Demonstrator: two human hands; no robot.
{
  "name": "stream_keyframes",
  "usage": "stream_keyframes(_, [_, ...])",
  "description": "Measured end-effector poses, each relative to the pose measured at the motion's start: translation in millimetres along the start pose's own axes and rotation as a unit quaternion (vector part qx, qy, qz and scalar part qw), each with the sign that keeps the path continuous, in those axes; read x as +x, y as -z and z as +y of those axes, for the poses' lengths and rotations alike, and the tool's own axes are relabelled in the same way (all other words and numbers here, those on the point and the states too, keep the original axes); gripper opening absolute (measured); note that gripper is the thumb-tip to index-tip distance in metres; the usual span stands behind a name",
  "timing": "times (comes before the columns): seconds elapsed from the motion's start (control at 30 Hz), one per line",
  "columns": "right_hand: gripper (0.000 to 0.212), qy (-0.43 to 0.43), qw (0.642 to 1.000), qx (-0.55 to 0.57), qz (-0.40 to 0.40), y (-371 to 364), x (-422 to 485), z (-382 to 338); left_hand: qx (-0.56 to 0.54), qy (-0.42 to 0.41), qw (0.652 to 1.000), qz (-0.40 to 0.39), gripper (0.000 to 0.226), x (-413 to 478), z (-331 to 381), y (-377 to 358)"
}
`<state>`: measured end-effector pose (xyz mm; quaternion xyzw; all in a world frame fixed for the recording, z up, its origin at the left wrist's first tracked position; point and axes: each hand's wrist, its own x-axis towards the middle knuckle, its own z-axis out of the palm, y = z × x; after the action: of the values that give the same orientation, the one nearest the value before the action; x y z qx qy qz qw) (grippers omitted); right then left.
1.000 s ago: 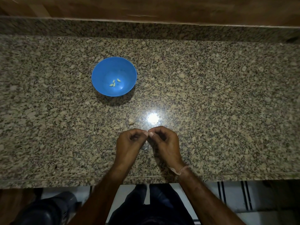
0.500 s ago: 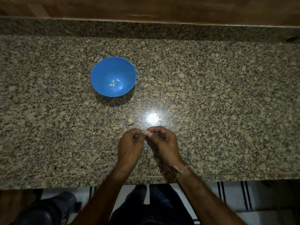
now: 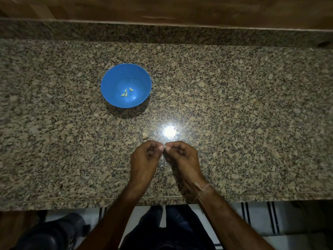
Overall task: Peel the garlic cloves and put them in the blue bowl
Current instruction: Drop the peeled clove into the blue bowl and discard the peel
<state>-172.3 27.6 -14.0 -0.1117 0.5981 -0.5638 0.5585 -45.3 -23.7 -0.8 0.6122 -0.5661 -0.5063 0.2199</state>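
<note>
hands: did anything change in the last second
Barely. The left hand and right hand crept slightly away from the counter edge, fingertips still pinched together; what they pinch is hidden. The blue bowl, its three cloves and the loose clove stayed put.

A: Quick scan for anything readable: a label, a brand, a number?
B: Nothing to read. The blue bowl (image 3: 112,82) shows plain walls with no print on them.
A: And the tabletop (image 3: 234,105)?
B: Only granite speckle and a glare spot, no lettering or sign.
</note>
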Motion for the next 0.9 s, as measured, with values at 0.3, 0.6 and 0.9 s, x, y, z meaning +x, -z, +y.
stream_keyframes(0.3, [0.008,0.032,0.999,0.010,0.010,-3.9,-1.7,2.3,-0.009,0.015,1.000,0.010,0.013,-2.4,7.0,2.5])
stream_keyframes(0.6, [0.013,0.066,0.996,-0.051,0.006,1.2,-1.4,1.5,-0.105,0.067,0.992,-0.017,0.007,-1.9,9.0,-0.6])
stream_keyframes(0.9, [0.015,0.042,0.997,-0.055,-0.042,4.5,0.4,-1.6,-0.214,0.135,0.966,-0.045,0.008,-0.3,4.3,1.4])
